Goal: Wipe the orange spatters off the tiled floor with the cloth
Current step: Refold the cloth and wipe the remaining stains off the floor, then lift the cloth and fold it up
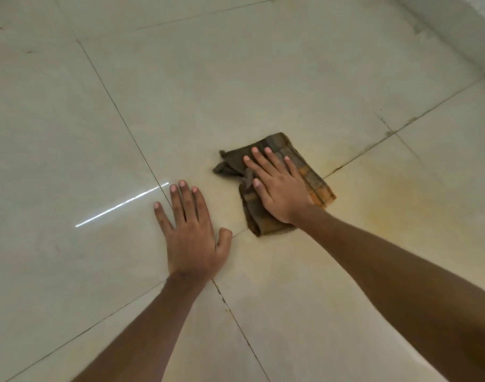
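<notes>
Head view: the right hand (pixel 277 186) lies flat, fingers spread wide, pressing a folded brown checked cloth (pixel 313 177) onto the tiled floor (pixel 236 78) just right of centre. The left hand (pixel 193 232) is also flat and spread, holding nothing, braced on bare tile at about 8 o'clock from the cloth, near it but apart.

No sharp spatters show, so I judge the wipe well along but unfinished. A pale orange smear (pixel 401 199) remains at 3 to 4 o'clock from the cloth, and orange tints the grout line (pixel 337 168) running off toward 2 o'clock. The cloth's right edge has itself taken up orange.

Room is plentiful: open tile lies from 9 through 1 o'clock and beyond the smear. The only boundary is a pale wall base (pixel 461 31) at far 1 to 2 o'clock, well apart. Grout grooves may hold colour and likely need firmer passes.
</notes>
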